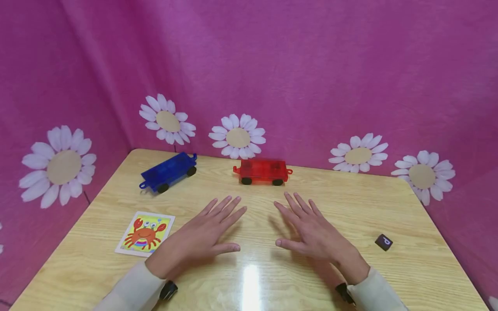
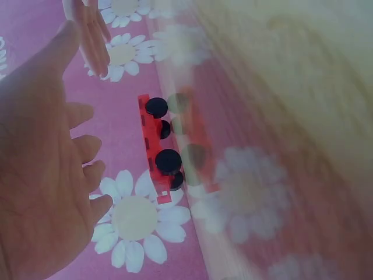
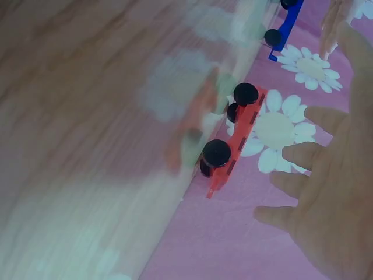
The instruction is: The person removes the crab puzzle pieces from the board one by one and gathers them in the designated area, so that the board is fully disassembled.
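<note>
Both hands hover palm down over the wooden table with fingers spread, holding nothing. The left hand (image 1: 206, 231) is nearest a square crab picture card (image 1: 145, 233), part of which lies close by its wrist. To the right, the right hand (image 1: 313, 231) is held level with it, a gap between the two. Beyond the fingertips a red toy train car (image 1: 263, 170) stands on black wheels, apart from both hands; it shows in the left wrist view (image 2: 152, 146) and the right wrist view too. A blue toy train car (image 1: 168, 172) sits angled at the back left.
A small dark cube with a light letter (image 1: 384, 242) lies on the right side of the table (image 1: 412, 276). A pink curtain (image 1: 295, 77) with white daisies hangs right behind the table's back edge and along its left side.
</note>
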